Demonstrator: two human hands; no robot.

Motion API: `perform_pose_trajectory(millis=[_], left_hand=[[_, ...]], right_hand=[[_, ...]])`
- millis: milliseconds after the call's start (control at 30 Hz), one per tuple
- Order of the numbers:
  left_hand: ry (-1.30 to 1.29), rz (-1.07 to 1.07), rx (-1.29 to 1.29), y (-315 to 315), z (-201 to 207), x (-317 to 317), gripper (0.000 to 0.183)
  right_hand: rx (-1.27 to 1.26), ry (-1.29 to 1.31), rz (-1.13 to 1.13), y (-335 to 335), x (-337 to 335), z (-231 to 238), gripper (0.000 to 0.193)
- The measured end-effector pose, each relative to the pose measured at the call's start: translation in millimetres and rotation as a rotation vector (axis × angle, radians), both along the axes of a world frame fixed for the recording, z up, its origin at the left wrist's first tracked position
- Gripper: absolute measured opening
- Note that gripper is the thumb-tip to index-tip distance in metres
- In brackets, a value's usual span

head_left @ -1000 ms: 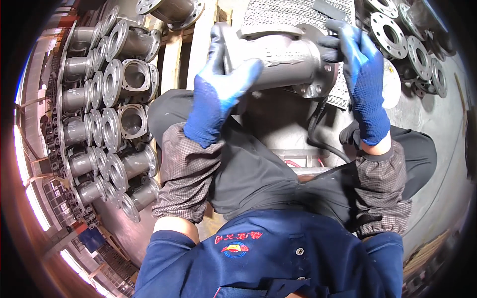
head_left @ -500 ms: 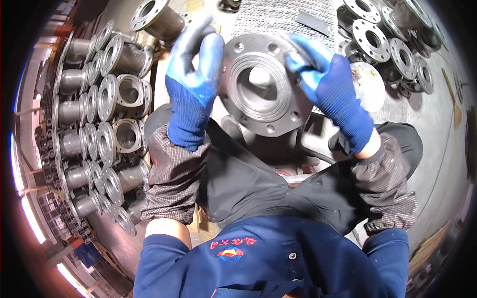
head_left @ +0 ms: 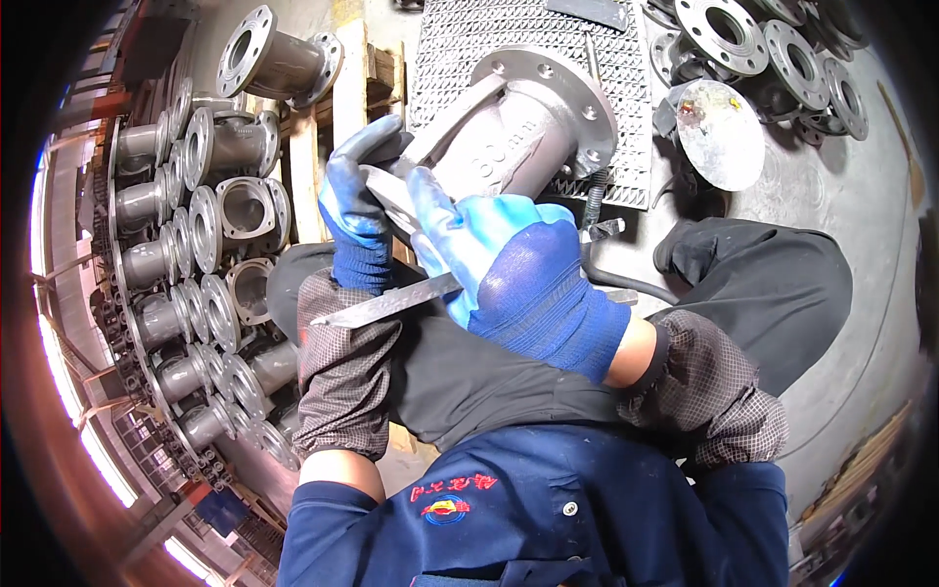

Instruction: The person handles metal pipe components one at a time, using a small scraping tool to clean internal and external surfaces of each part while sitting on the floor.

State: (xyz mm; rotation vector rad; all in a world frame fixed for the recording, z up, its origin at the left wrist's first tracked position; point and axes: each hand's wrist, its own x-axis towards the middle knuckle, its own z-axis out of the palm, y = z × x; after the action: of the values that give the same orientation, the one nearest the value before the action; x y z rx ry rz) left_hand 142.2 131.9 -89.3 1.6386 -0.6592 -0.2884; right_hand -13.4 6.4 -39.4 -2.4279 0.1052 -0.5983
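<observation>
A grey flanged metal casting (head_left: 523,147), shaped like a valve body, lies on its side in front of me, its broad round flange toward the upper right. My left hand (head_left: 357,210), in a blue coated glove, has its fingers closed around the near-left end of the casting. My right hand (head_left: 523,259), gloved likewise, crosses in front of the casting. It grips a flat grey metal bar (head_left: 391,301), like a file, whose end points lower left above my left sleeve. My right fingers hide the bar's other end and part of the casting.
Under the casting is a metal grating (head_left: 631,127), with a dark flat plate (head_left: 590,12) on it. A spring-handled tool (head_left: 595,201) lies beside the casting. Flanged castings (head_left: 210,230) stand in rows at left, more (head_left: 724,34) at upper right, near a stained white disc (head_left: 721,137).
The casting has gone from flange facing me to lying on its side. My right hand has moved left and down and now holds the flat bar; my left hand has lowered onto the casting's end.
</observation>
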Motion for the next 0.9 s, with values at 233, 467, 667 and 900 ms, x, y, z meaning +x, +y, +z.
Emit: perform_pose_trajectory(millis=[233, 467, 667, 900], left_hand=[[-0.003, 0.015, 0.056, -2.3, 7.3, -0.8, 0.08], [-0.016, 0.023, 0.031, -11.2, 1.8, 9.1, 0.079], [0.029, 0.048, 0.016, -27.2, 11.8, 32.4, 0.055], [-0.074, 0.047, 0.093, -21.9, -14.4, 83.5, 0.052]], right_hand=[[0.0, 0.044, 0.003, 2.1, 0.9, 2.3, 0.063], [0.004, -0.022, -0.084, 2.4, 1.3, 1.4, 0.053], [0.161, -0.225, -0.039, -45.0, -7.9, -7.6, 0.036], [0.975, 0.137, -0.514, -117.1, -0.9, -55.5, 0.032]])
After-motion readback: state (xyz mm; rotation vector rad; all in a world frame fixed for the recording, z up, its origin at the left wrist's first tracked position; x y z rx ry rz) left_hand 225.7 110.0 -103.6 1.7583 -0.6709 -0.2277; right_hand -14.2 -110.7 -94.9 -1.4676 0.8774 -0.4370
